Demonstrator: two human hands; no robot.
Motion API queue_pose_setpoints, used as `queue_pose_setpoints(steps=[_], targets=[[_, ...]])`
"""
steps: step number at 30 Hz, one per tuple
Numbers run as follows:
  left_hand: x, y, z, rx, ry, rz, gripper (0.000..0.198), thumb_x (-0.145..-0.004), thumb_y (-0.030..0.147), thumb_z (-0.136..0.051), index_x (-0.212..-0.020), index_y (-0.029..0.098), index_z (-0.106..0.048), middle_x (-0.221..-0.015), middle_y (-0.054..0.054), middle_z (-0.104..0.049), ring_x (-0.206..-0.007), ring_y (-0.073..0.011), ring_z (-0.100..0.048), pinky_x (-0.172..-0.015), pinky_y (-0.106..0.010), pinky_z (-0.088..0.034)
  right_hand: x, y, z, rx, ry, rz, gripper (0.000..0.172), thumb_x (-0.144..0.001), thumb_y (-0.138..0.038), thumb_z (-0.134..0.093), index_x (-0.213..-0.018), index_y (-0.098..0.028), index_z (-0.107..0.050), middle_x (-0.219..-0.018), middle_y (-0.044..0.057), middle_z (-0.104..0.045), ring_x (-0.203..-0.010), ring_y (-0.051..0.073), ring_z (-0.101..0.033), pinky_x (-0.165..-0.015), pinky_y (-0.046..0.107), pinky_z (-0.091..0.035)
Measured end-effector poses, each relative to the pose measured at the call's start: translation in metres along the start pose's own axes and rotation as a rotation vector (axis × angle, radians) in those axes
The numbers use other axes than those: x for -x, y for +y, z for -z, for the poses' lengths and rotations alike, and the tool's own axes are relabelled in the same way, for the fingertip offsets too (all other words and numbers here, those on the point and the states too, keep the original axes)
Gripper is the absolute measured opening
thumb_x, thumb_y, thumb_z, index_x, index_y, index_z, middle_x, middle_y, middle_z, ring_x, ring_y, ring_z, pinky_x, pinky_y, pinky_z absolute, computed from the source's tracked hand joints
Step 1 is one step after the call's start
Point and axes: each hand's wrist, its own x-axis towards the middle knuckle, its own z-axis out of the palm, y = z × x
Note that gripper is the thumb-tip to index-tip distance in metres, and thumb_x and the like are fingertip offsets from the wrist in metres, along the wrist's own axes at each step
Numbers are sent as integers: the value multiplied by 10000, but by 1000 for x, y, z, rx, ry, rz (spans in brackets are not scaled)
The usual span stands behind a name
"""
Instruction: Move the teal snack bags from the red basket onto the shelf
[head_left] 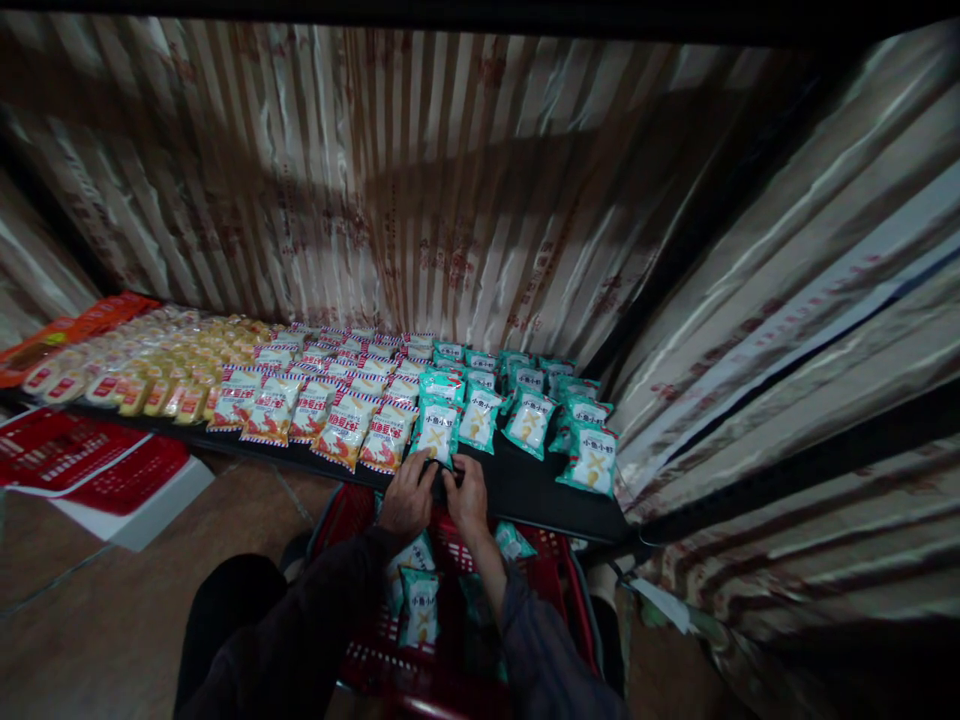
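A teal-and-white snack bag (436, 425) stands at the front edge of the black shelf, leaning back in its row. At its lower left corner, the fingers of my left hand (409, 495) are curled and closed on it. My right hand (466, 492) pinches the lower right corner, thumb towards the left hand. The fingertips are partly hidden in the dim light. Similar teal bags, such as this bag (531, 420), stand in rows to the right. Under my forearms, a red basket (375, 655) holds several more teal bags (420, 605).
Red-and-white shrimp snack bags (343, 425) fill the middle of the shelf (517, 490). Small yellow packs (191, 395) and an orange package (75, 335) lie further left. A red-and-white box (97, 460) is on the tiled floor. Striped curtains (450, 200) hang behind and at the right.
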Motion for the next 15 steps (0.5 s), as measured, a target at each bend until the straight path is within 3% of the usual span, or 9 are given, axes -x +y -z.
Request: queue_pose_setpoints(steps=[6,11,15], targets=[[8,3,4,14,-16,-22,442,-819,77,-390,-1229,91,-555,-1355,-175,-494,-1303,-256,-407,-1050,-459,-417,7,-6,4,5,-9,-22,241,-818,-298,-513,-998,-164,-600,-956,107,-601,-862,218,-603,-764,364,-530],[29,7,6,108,-56,-91,402,-819,85,-391,-1171,82,-587,-1227,-165,-574,-1233,-242,-465,-1034,-429,-436,26,-14,15,8,-15,-17,255,-852,-338,-480,-984,-160,-606,-942,100,-622,-821,195,-611,-769,341,-512],[55,13,4,204,-222,-44,389,-828,99,-365,-1135,116,-605,-1155,-143,-611,-1147,-228,-517,-1018,-422,-441,55,-9,19,21,-105,-23,261,-869,-348,-451,-980,-171,-608,-938,90,-653,-868,193,-617,-816,329,-492]])
